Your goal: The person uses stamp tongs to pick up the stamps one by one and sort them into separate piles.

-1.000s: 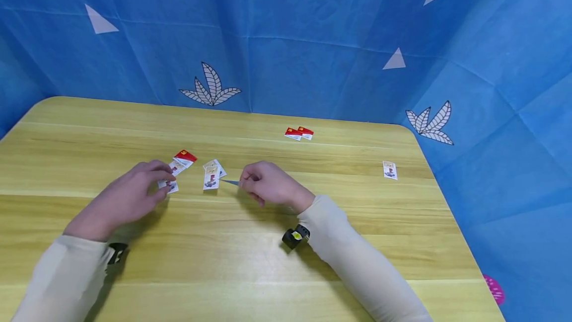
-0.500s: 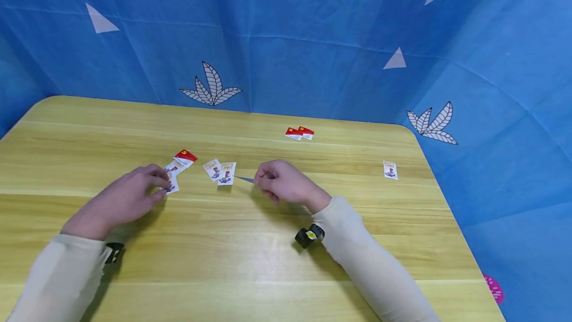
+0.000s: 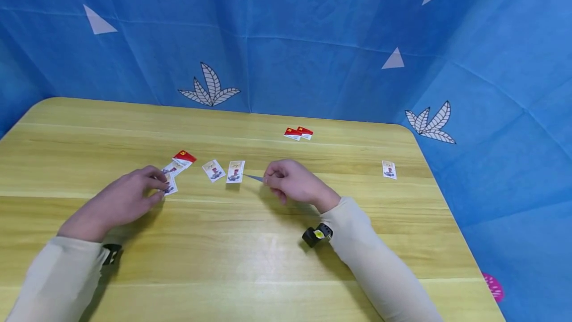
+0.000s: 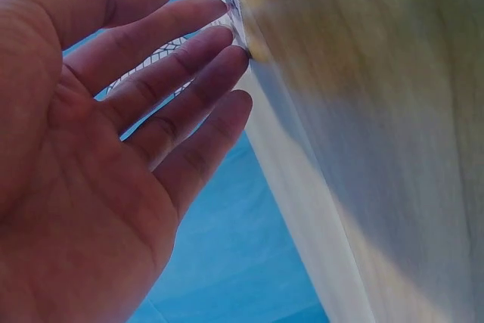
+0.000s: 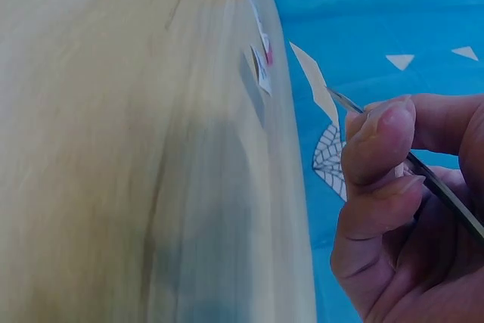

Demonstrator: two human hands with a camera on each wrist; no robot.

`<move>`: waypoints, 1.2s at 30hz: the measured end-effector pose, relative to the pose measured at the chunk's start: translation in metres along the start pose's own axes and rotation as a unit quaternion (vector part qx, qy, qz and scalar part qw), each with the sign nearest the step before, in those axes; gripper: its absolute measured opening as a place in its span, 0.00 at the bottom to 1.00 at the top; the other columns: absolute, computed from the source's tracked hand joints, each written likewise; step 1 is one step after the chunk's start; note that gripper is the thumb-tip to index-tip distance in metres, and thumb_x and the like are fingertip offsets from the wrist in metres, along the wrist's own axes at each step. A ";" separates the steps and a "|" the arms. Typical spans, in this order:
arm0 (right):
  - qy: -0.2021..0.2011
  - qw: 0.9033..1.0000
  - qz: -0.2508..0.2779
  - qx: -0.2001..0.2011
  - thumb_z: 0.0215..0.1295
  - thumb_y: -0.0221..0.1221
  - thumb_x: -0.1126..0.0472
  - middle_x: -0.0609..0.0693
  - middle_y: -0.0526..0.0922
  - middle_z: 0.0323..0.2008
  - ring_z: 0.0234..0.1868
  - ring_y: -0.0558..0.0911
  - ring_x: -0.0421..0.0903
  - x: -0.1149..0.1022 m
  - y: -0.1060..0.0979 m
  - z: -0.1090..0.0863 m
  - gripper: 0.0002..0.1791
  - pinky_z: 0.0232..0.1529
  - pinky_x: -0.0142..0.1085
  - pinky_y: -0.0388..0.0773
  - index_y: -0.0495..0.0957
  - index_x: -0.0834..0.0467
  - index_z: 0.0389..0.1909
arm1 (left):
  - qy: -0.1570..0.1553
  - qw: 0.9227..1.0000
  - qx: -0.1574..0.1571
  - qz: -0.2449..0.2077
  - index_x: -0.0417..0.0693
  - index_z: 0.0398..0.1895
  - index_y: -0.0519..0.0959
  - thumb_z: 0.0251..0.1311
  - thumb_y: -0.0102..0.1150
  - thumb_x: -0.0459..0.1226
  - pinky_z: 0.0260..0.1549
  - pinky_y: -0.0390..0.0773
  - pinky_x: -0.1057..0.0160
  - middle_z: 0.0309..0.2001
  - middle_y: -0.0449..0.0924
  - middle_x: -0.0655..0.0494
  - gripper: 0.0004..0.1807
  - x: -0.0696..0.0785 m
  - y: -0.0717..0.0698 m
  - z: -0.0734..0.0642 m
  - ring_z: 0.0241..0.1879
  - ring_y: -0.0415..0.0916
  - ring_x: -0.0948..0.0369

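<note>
My right hand point(image 3: 297, 184) pinches slim metal tweezers point(image 3: 254, 178) between thumb and fingers. At their tip hangs a small white stamp point(image 3: 235, 172) with a coloured print, held above the wooden table; the right wrist view shows this stamp point(image 5: 316, 82) raised on the tweezer point point(image 5: 344, 99). To its left, another printed stamp point(image 3: 213, 170) lies flat and tilted. My left hand point(image 3: 122, 198) reaches over a small group of stamps, its fingertips at the nearest printed one point(image 3: 171, 185). Above that lie a second printed stamp point(image 3: 173, 168) and a red one point(image 3: 184, 157), overlapping.
Two overlapping red-and-white stamps point(image 3: 298, 133) lie near the back edge of the table point(image 3: 250, 252). One more printed stamp point(image 3: 389, 169) lies alone toward the right side. A blue patterned cloth point(image 3: 295, 43) hangs behind the table and along its right side.
My right hand has moved right with the tweezers and stamp, so the held stamp no longer overlaps the tilted one. The left hand stays by its group, its fingers shifted slightly.
</note>
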State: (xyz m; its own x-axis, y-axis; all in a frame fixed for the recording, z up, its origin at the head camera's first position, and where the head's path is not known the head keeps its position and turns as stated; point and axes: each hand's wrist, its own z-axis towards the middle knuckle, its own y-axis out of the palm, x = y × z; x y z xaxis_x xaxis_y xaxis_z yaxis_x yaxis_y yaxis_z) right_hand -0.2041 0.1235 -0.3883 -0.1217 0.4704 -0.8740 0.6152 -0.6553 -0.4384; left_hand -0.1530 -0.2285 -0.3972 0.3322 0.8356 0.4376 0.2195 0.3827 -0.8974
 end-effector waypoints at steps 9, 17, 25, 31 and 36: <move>-0.004 1.000 0.011 0.006 0.73 0.51 0.66 0.53 0.73 0.17 0.19 0.73 0.63 0.004 -0.015 -0.008 0.10 0.21 0.44 0.72 0.77 0.70 0.40 | -0.002 1.000 0.002 0.010 0.32 0.44 0.84 0.60 0.61 0.30 0.49 0.72 0.39 0.52 0.74 0.40 0.11 0.001 0.002 0.000 0.51 0.72 0.41; 0.006 1.000 0.022 0.019 0.73 0.51 0.66 0.53 0.73 0.18 0.17 0.72 0.55 0.009 -0.026 -0.014 0.10 0.23 0.45 0.75 0.77 0.71 0.40 | -0.001 1.000 0.004 0.017 0.32 0.44 0.85 0.59 0.63 0.30 0.48 0.73 0.39 0.51 0.74 0.40 0.11 0.001 0.002 0.000 0.51 0.72 0.41; 0.005 0.999 0.030 0.028 0.73 0.50 0.67 0.56 0.73 0.19 0.16 0.72 0.49 0.013 -0.034 -0.019 0.11 0.24 0.44 0.76 0.76 0.72 0.41 | -0.007 1.000 0.003 0.021 0.33 0.44 0.85 0.59 0.63 0.31 0.48 0.73 0.40 0.51 0.74 0.41 0.12 0.002 0.002 0.000 0.51 0.73 0.41; 0.012 0.999 0.036 0.028 0.73 0.50 0.67 0.58 0.74 0.21 0.17 0.73 0.49 0.017 -0.038 -0.021 0.11 0.24 0.41 0.77 0.76 0.72 0.42 | -0.008 1.000 0.003 0.020 0.32 0.44 0.84 0.60 0.63 0.31 0.48 0.72 0.39 0.51 0.74 0.40 0.12 0.003 0.002 0.001 0.51 0.72 0.41; 0.023 0.998 0.047 0.030 0.73 0.49 0.67 0.60 0.75 0.22 0.19 0.75 0.49 0.020 -0.040 -0.023 0.11 0.26 0.45 0.78 0.75 0.72 0.42 | -0.013 1.000 -0.001 0.017 0.32 0.44 0.84 0.60 0.62 0.31 0.48 0.73 0.39 0.52 0.74 0.40 0.12 0.004 0.001 0.001 0.51 0.72 0.41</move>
State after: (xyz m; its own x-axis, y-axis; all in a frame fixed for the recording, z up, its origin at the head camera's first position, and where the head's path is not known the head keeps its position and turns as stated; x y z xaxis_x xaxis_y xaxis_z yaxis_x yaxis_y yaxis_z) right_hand -0.2135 0.1733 -0.3835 -0.0291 0.4309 -0.9019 0.5735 -0.7319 -0.3681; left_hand -0.1526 -0.2246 -0.3968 0.3160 0.8575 0.4059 0.2105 0.3538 -0.9113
